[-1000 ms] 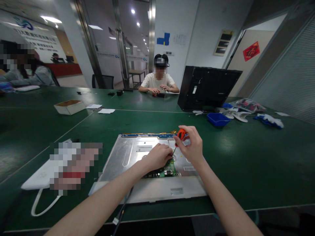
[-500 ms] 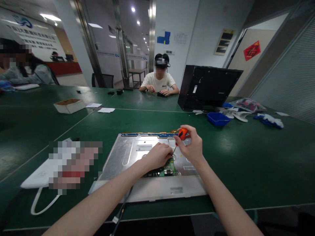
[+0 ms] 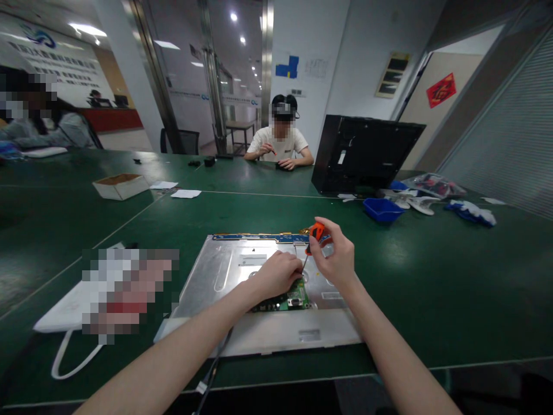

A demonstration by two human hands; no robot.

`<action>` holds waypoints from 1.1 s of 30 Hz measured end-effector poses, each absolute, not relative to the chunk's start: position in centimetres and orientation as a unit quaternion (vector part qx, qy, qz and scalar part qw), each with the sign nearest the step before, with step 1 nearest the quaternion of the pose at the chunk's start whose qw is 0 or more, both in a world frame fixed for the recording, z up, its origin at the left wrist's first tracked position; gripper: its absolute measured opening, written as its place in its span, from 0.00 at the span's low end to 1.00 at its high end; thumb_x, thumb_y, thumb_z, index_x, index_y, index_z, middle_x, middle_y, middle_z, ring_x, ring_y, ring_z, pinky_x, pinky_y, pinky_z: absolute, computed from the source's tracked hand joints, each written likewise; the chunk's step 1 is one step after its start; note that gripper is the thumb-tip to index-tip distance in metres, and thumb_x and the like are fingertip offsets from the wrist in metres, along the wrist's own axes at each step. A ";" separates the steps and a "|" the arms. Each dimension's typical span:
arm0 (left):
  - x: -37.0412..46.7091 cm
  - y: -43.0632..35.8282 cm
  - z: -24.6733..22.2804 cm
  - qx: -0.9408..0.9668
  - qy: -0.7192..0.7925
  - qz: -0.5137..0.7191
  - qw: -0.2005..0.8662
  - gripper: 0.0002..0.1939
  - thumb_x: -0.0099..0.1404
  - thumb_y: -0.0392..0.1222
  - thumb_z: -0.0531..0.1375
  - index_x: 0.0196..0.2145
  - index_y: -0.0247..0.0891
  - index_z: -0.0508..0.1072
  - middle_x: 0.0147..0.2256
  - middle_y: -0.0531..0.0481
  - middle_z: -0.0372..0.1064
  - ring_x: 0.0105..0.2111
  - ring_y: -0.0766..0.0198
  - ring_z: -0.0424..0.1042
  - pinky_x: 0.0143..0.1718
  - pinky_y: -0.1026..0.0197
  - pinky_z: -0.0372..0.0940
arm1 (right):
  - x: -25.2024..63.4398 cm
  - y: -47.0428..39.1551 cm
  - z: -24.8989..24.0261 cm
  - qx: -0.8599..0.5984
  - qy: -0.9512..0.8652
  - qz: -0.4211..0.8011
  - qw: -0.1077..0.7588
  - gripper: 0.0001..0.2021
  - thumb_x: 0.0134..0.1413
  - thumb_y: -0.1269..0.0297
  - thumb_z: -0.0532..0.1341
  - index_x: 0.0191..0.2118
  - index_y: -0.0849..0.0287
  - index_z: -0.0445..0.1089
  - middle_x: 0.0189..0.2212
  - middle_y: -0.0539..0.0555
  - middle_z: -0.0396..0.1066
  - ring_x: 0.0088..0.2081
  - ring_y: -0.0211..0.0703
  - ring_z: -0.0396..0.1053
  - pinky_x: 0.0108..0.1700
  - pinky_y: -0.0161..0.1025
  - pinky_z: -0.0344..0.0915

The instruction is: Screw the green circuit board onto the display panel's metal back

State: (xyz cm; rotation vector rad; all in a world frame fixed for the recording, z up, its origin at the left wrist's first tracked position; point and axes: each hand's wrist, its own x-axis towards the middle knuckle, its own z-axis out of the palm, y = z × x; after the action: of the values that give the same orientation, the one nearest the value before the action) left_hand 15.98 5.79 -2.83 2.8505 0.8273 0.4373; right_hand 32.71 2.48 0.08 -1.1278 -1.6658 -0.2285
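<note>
A screwdriver with an orange and black handle is gripped by my right hand, thumb and fingers closed round the handle. Its thin shaft slants down toward the fingertips of my left hand. Those fingers are curled together over a green circuit board, close to the shaft's tip; whatever they pinch is hidden. The board lies on the silvery metal back of a flat display panel, flat on the table. A blue circuit strip runs along the panel's far edge. Dark cables trail off the near edge.
To the left lies a white bag, partly blurred out. Beyond are an open box, papers, a blue tray, a black monitor and gloves. Across the green table sits a co-worker.
My right hand has shifted slightly, and the screwdriver handle now sits at a changed angle, a little left. My left hand stays put. The co-worker opposite has raised one hand.
</note>
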 end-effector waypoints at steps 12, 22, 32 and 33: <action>15.9 5.8 -3.0 0.948 0.266 0.159 0.066 0.03 0.65 0.33 0.60 0.34 0.35 0.74 0.34 0.47 0.75 0.36 0.58 0.72 0.38 0.58 0.62 | 32.7 2.5 0.7 -0.446 -0.714 -0.099 0.530 0.18 0.60 0.61 0.62 0.56 0.50 0.67 0.38 0.53 0.68 0.30 0.38 0.68 0.30 0.37 0.69; 15.8 5.9 -3.1 0.948 0.264 0.164 0.073 0.03 0.65 0.32 0.60 0.34 0.35 0.74 0.34 0.48 0.74 0.36 0.58 0.72 0.38 0.58 0.62 | 32.9 2.6 0.0 -0.436 -0.718 -0.104 0.533 0.21 0.58 0.60 0.64 0.56 0.52 0.64 0.40 0.53 0.73 0.29 0.37 0.68 0.31 0.37 0.69; 16.0 6.0 -3.3 0.947 0.267 0.165 0.067 0.04 0.65 0.32 0.59 0.33 0.35 0.74 0.34 0.48 0.74 0.35 0.58 0.72 0.38 0.58 0.62 | 32.7 2.3 0.5 -0.428 -0.737 -0.086 0.516 0.20 0.62 0.65 0.58 0.60 0.51 0.63 0.36 0.52 0.70 0.31 0.39 0.69 0.31 0.37 0.69; 16.0 6.0 -3.3 0.947 0.266 0.165 0.067 0.04 0.66 0.32 0.59 0.33 0.35 0.74 0.34 0.48 0.74 0.35 0.58 0.72 0.37 0.58 0.61 | 32.7 2.2 0.5 -0.429 -0.736 -0.084 0.517 0.20 0.62 0.66 0.57 0.60 0.51 0.63 0.37 0.53 0.71 0.31 0.39 0.69 0.32 0.37 0.69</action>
State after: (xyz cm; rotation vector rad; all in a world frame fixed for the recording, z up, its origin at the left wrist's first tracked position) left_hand 16.00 5.99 -3.27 2.8557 0.8011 0.4982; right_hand 32.69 2.23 0.54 -1.0295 -1.7669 -0.2027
